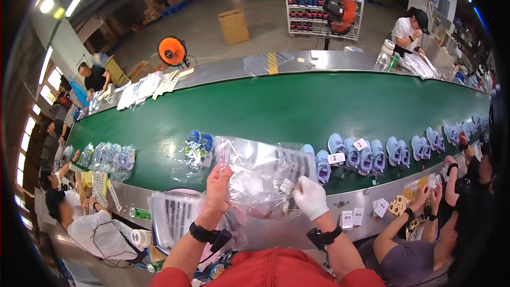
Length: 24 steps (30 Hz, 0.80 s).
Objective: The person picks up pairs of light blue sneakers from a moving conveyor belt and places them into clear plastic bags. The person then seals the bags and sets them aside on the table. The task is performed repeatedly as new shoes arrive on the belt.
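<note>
My bare left hand [217, 185] pinches the left edge of a large clear plastic bag [255, 178] with dark printing. My right hand [311, 199], in a white glove, has its fingers closed at the bag's lower right side, beside a small white label [287, 185]. The bag stretches between both hands above the near edge of the green conveyor belt [265, 101]. Glare and creases hide whether anything is in it. Just beyond its left side lie blue shoes [199, 142] in clear plastic. Light blue shoes [322, 166] stand right of the bag.
More pairs of light blue shoes [397, 151] line the belt rightward. Bagged shoes [114, 159] lie at the left. A stack of printed plastic bags [175, 215] is by my left forearm. White tags [380, 207] lie on the metal ledge. Co-workers sit on both sides.
</note>
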{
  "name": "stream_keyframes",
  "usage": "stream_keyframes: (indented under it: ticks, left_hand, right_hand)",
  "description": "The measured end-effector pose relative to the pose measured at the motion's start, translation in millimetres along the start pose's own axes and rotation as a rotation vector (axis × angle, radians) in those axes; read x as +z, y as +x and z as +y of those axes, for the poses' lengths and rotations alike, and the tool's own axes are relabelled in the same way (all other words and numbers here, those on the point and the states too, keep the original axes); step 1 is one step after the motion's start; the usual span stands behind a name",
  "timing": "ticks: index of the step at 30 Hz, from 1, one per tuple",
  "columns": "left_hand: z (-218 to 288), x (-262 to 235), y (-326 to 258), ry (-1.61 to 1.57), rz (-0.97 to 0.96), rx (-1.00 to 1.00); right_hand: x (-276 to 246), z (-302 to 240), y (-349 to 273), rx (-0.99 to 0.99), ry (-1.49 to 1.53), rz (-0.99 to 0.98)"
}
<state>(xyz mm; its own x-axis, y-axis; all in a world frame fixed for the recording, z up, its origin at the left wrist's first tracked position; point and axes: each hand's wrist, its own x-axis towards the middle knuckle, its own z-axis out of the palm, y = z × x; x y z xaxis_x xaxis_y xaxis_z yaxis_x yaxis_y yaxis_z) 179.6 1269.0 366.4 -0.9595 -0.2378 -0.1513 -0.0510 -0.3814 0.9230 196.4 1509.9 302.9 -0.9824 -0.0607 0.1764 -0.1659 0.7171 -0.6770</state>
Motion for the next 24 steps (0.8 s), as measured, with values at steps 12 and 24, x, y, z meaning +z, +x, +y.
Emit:
stream_keyframes:
  ticks: [12,24]
  left_hand:
    - [-27.3,63.9,-85.2,0.719,-0.496,0.16]
    - [12.7,-46.6,3.7,0.771,0.009,0.304]
  right_hand:
    - [62.0,-20.3,3.7,-0.345,0.57,-0.29]
    - [92.8,-108.8,53.5,-0.37,-0.34,-1.023]
